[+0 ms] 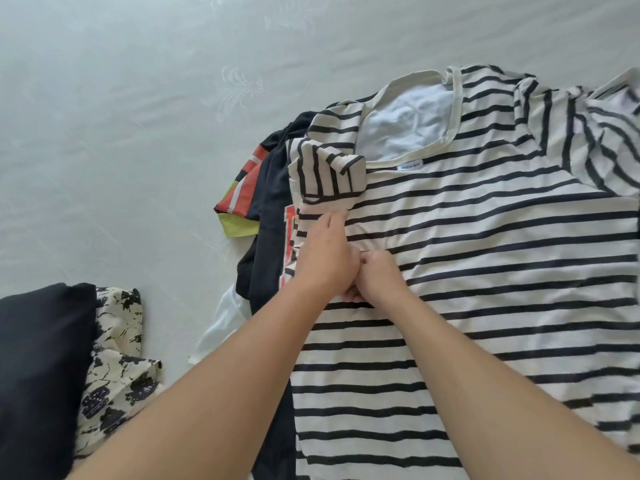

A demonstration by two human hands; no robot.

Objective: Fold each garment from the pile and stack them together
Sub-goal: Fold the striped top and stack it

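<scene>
While the striped shirt (467,237) lies spread over a dark garment (266,188) on the pale bed (121,133), the left hand (325,258) rests on its cloth with fingers extended, and the right hand (381,278) pinches a fold beside it.

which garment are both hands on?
The striped shirt, spread on top. Left hand and right hand work its left edge; the black shirt lies beneath, untouched.

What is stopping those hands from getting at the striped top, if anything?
Nothing visible. The left hand and the right hand already rest directly on the striped shirt, near its left sleeve. The shirt lies on top of a black garment, so nothing covers it.
</scene>
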